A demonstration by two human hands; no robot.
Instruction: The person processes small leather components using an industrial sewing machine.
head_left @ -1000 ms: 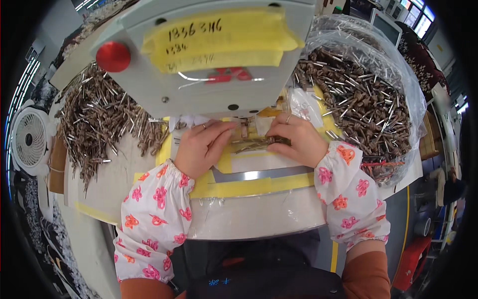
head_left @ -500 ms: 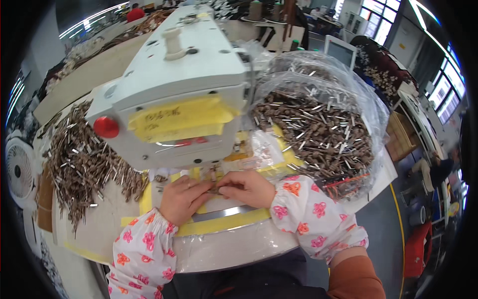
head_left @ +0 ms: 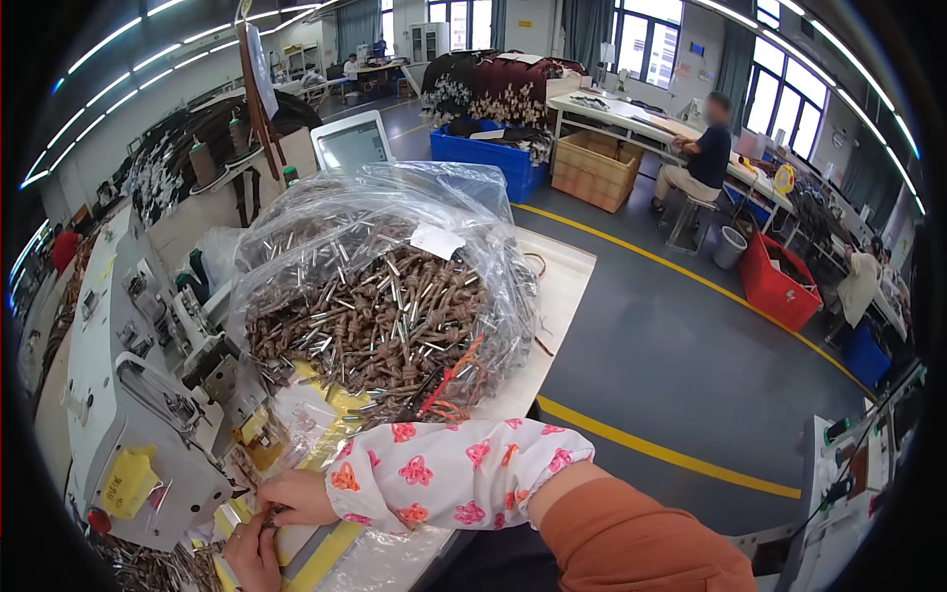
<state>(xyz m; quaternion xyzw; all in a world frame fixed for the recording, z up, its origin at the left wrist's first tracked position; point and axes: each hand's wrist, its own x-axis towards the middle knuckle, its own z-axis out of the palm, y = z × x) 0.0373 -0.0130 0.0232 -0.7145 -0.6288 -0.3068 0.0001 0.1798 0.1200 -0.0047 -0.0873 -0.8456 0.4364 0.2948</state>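
Low on the left, my right hand (head_left: 299, 496) and my left hand (head_left: 253, 558) meet in front of the sewing machine (head_left: 133, 414). The fingers of both are closed, pinching at a small brown piece (head_left: 272, 515) that looks like knotted cord; most of it is hidden by the fingers. Below them lies the machine's bed plate with yellow tape (head_left: 333, 553). Beyond my right forearm, a clear plastic bag (head_left: 473, 212) holds a heap of brown knotted cords (head_left: 380, 321) with shiny metal tips. The lower picture edge cuts off my left wrist.
More brown cords (head_left: 158, 567) lie under the machine head. Red-handled scissors or snips (head_left: 439, 390) rest by the bag. Past the white table edge (head_left: 567, 286) are a grey floor, a blue bin (head_left: 483, 168), a wooden crate (head_left: 597, 173), a red bin (head_left: 779, 281) and a seated person (head_left: 705, 153).
The view has swung to the right, so machine, bag and hands now appear further left. Both hands stay together at the machine bed, still closed.
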